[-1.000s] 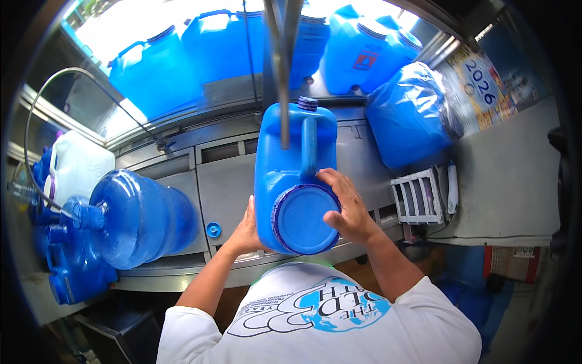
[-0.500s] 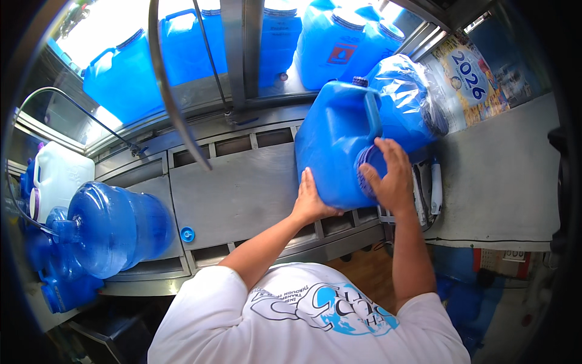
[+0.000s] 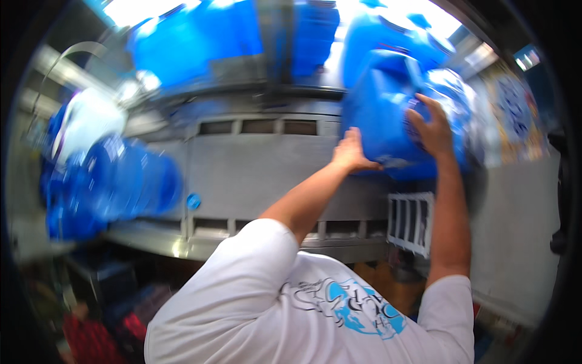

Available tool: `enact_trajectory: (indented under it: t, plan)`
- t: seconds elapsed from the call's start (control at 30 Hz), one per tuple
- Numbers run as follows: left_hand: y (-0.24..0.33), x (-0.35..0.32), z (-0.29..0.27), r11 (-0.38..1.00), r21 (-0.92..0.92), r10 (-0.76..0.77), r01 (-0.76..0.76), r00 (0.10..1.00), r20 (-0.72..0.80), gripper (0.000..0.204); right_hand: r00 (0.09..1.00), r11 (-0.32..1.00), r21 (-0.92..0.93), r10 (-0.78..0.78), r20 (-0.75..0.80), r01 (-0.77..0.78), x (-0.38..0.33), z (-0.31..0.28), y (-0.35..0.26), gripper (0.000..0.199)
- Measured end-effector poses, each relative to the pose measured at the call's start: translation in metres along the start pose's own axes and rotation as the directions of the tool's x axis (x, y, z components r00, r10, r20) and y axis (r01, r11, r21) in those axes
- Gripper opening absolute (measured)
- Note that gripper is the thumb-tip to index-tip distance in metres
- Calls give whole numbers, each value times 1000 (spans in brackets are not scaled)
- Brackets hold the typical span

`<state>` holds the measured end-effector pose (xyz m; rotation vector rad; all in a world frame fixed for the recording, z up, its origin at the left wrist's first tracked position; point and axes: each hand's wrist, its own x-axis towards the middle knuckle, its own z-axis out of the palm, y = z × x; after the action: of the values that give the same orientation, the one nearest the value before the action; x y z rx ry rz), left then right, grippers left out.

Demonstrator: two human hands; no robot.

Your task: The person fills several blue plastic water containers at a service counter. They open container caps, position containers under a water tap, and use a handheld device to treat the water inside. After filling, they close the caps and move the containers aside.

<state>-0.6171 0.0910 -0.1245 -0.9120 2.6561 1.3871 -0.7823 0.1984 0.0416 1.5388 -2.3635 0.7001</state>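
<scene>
A blue plastic water jug (image 3: 379, 103) with a moulded handle stands at the back right of the metal counter, tilted in my view. Against its lower left corner my left hand (image 3: 353, 153) presses, thumb spread along the bottom edge. My right hand (image 3: 435, 127) lies over the round dark blue cap (image 3: 415, 124) on the jug's right side, fingers spread around it. Between them the two hands hold the jug. Motion blur softens the cap and handle. A plastic-wrapped blue container (image 3: 454, 91) is partly hidden behind the jug.
A clear blue round bottle (image 3: 130, 179) lies on its side at left, near a white jug (image 3: 94, 124). A small blue cap (image 3: 193, 201) rests on the metal counter (image 3: 260, 176). More blue jugs (image 3: 194, 39) stand behind the window. A white slotted rack (image 3: 411, 221) sits near the front edge.
My hands have moved the blue jug back, away from the counter's front edge, toward the window and the wrapped container. The view has shifted, and more of the white rack shows.
</scene>
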Motion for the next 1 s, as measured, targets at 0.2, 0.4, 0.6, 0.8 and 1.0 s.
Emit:
enact_trajectory:
  t: [0.2, 0.4, 0.6, 0.8, 1.0]
  plan:
    - [-99, -91, -23, 994, 53, 99, -100, 995, 8, 106, 996, 997, -56, 65, 63, -61, -6, -6, 11, 54]
    - [-286, -329, -63, 936, -102, -331, 338, 940, 79, 88, 917, 973, -211, -167, -362, 94, -33, 5, -37, 47]
    - [-349, -475, -211, 868, -402, -493, 292, 406, -769, 89, 979, 940, 327, -150, 137, 98, -147, 111, -234, 44]
    - [-364, -474, -406, 982, -182, -188, 50, 154, -970, 84, 703, 935, 284, -348, 620, 212, -121, 288, -371, 56]
    - [-371, -442, -434, 981, -119, -160, 152, 290, -944, 79, 765, 976, 116, -215, 607, 183, 14, 413, -486, 42]
